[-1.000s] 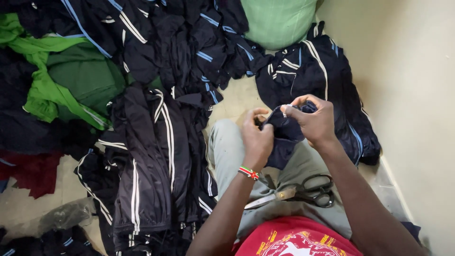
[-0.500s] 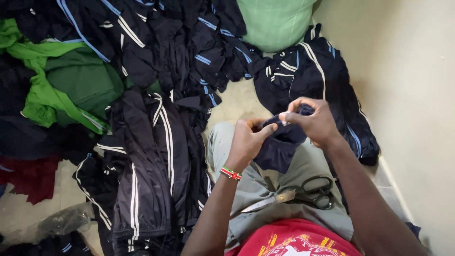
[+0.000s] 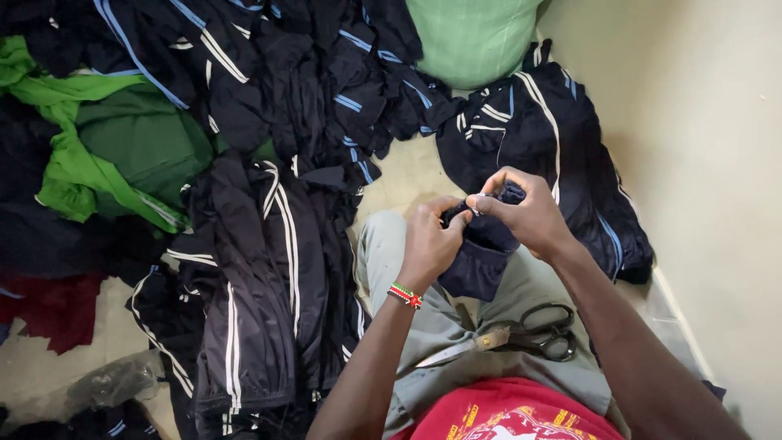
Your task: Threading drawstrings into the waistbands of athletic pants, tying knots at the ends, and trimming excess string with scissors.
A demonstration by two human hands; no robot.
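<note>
Both hands pinch one dark navy cloth piece [image 3: 481, 248] over the lap: the left hand [image 3: 430, 238] has come back up to grip its top edge, touching the right hand [image 3: 525, 213], after hanging lower half a second ago. One pair of scissors [image 3: 513, 336] lies on the near thigh. Left, striped dark garments [image 3: 261, 269] pile beside green cloth [image 3: 114, 155]; far off sits one green sack [image 3: 472, 37].

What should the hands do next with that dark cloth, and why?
Probably pick up the scissors with the right hand. Both hands pinch the dark cloth at its top edge, left hand beside it, and the scissors lie unused on the lap.
</note>
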